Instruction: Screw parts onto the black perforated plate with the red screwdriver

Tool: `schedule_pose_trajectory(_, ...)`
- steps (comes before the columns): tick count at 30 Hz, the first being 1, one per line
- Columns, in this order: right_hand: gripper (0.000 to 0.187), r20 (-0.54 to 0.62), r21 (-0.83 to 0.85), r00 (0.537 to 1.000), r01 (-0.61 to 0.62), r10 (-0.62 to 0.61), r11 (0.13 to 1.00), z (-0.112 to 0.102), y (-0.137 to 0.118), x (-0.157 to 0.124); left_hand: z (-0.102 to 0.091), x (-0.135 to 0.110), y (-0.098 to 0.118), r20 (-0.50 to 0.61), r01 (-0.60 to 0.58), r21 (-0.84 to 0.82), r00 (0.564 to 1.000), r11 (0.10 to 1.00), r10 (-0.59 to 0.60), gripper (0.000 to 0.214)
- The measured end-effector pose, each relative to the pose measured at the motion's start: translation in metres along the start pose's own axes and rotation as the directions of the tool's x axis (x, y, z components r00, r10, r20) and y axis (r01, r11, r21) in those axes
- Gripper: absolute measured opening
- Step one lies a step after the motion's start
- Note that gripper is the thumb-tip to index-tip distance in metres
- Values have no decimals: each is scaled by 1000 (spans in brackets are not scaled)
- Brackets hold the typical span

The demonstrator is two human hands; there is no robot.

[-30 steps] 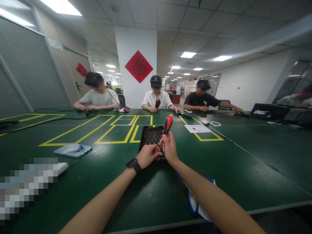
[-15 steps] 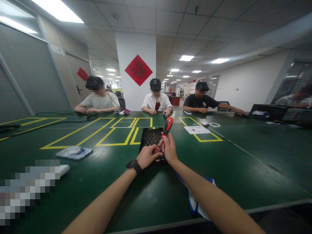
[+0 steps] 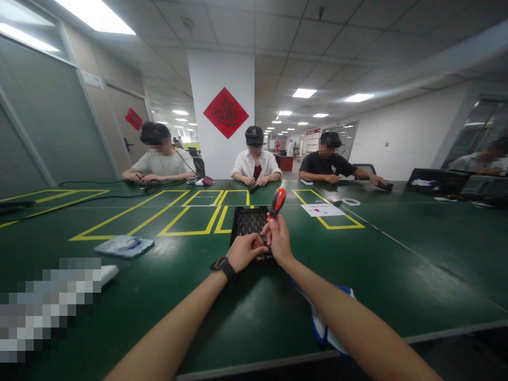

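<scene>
A screwdriver (image 3: pixel 279 202) with a red and black handle stands tilted upward in my right hand (image 3: pixel 281 239), whose fingers are closed around it near the shaft. My left hand (image 3: pixel 243 252) is pinched beside the screwdriver's lower end; what its fingertips hold, if anything, is too small and covered to make out. Both hands are over the near part of an open black case (image 3: pixel 238 221) with a patterned inside, lying on the green table (image 3: pixel 222 317). My hands hide the case's near portion and the screwdriver's tip.
A blue-and-white cloth item (image 3: pixel 317 320) lies under my right forearm. To the left are a flat plastic-wrapped packet (image 3: pixel 125 246) and a blurred-out white object (image 3: pixel 109 274). A printed sheet (image 3: pixel 322 210) and white ring (image 3: pixel 351 201) lie right. Several people sit across the table; black cables (image 3: pixel 79 198) run left.
My view has shifted slightly. My hands and the screwdriver stay over the case in nearly the same pose. Across the table, the right-hand person's outstretched hand has drawn inward with a dark object.
</scene>
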State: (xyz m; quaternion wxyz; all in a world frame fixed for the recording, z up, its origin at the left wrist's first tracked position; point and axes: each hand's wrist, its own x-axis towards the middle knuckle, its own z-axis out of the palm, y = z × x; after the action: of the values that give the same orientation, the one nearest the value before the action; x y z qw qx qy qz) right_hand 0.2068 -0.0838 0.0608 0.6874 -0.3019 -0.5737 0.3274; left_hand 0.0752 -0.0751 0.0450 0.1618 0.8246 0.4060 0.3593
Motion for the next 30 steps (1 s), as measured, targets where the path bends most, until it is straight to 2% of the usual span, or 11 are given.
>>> schedule_pose_trajectory(6,27,12,-12,1000,-9,9,1000,1,-1,-1,2,1,-7,-27,8,-51,1000,999,-9,25)
schedule_pose_trajectory(12,29,33,-3,999,-30,30,1000,0,-3,-1,3,0,-4,49,21,-204,999,979,-11,18)
schedule_pose_trajectory(14,28,22,-13,999,-24,24,1000,0,-4,-1,2,0,-2,43,8,-216,999,976,1,18)
schedule_pose_trajectory(18,26,-13,-40,1000,5,-5,999,-1,-3,0,0,1,0,-12,-18,-116,1000,993,17,20)
schedule_pose_trajectory(23,26,-6,-47,1000,8,-8,999,0,-1,-1,-1,1,1,-5,-7,-23,1000,1000,6,18)
schedule_pose_trajectory(30,34,68,-9,997,-25,26,1000,0,-5,1,-2,1,4,0,-61,32,998,998,61,13)
